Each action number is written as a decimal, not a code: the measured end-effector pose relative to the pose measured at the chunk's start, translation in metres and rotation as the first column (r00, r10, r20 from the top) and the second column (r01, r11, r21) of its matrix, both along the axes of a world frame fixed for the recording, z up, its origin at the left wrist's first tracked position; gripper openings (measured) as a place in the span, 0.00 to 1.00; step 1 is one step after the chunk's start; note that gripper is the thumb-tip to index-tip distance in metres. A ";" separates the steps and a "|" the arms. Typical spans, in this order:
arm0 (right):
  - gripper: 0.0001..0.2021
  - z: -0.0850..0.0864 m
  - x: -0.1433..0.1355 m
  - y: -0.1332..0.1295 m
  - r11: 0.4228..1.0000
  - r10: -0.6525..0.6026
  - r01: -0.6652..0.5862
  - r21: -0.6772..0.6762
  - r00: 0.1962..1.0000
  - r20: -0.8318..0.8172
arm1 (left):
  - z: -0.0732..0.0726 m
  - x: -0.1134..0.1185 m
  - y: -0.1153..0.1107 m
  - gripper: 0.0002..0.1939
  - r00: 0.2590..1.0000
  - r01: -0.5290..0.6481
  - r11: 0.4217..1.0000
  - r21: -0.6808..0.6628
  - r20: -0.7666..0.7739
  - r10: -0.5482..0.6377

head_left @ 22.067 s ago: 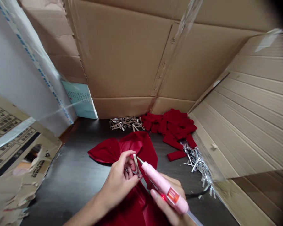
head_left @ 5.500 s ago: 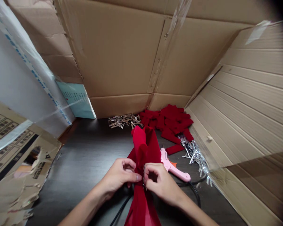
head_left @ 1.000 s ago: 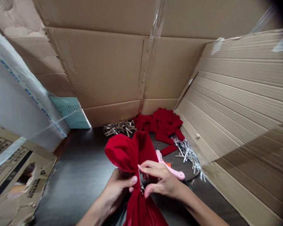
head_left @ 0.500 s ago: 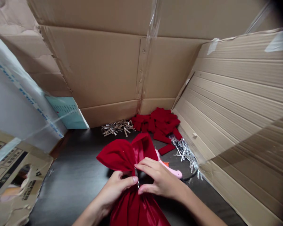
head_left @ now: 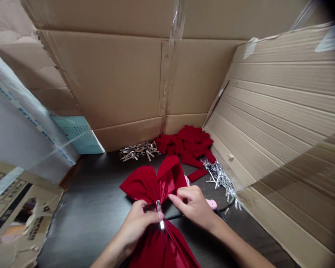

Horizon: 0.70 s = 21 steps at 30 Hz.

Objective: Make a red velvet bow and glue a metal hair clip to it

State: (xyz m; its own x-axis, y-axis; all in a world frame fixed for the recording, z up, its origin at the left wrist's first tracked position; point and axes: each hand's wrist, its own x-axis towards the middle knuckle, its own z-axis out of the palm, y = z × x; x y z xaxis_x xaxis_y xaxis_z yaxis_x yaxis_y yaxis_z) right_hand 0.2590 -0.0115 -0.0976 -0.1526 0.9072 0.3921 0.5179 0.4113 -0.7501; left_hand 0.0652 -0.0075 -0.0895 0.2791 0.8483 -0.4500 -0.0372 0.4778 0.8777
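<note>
A large red fabric bow [head_left: 145, 182] is gathered at its middle, with two loops spread above and fabric hanging below. A silver metal hair clip [head_left: 158, 206] lies lengthwise over the gathered middle. My left hand [head_left: 139, 219] is closed around that middle, its thumb pressing on the clip. At the lower edge of the right upper loop, my right hand [head_left: 194, 204] is closed with curled fingers, thumb and forefinger on the fabric. Behind the right hand shows part of a pink tool [head_left: 212, 203], mostly hidden.
At the back of the dark table [head_left: 80, 201] lie a heap of silver clips [head_left: 138, 150] and a pile of red fabric strips [head_left: 194, 143]. Shiny silver strips [head_left: 220, 178] lie to the right. Cardboard walls [head_left: 123, 82] enclose the back and sides; a black cable [head_left: 227, 206] runs at right.
My right hand has left the clip and moved right to the edge of the upper loop. The clip now lies flat on the gathered middle under my left thumb.
</note>
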 end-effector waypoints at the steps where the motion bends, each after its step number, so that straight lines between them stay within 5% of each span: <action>1: 0.20 0.000 -0.001 0.000 0.989 0.002 -0.007 -0.145 0.999 -0.032 | -0.001 0.000 0.000 0.18 1.000 -0.013 1.000 0.017 -0.021 0.013; 4: 0.13 0.000 -0.002 0.000 0.837 0.121 -0.181 -0.517 0.982 -0.148 | -0.002 0.001 0.001 0.17 0.998 0.001 0.997 0.075 -0.057 0.003; 7: 0.14 0.000 -0.003 -0.002 0.739 0.205 -0.332 -0.586 0.940 -0.274 | 0.000 0.002 0.001 0.17 0.997 0.022 0.995 0.095 -0.069 -0.016; 10: 0.14 0.000 -0.007 -0.003 0.724 0.194 -0.375 -0.579 0.916 -0.350 | 0.002 0.004 0.001 0.16 0.997 0.046 0.993 0.112 -0.059 -0.039; 21: 0.17 -0.010 -0.026 -0.006 0.811 0.010 -0.333 -0.481 0.830 -0.558 | 0.005 0.007 -0.004 0.16 0.999 -0.023 0.995 0.096 0.042 0.019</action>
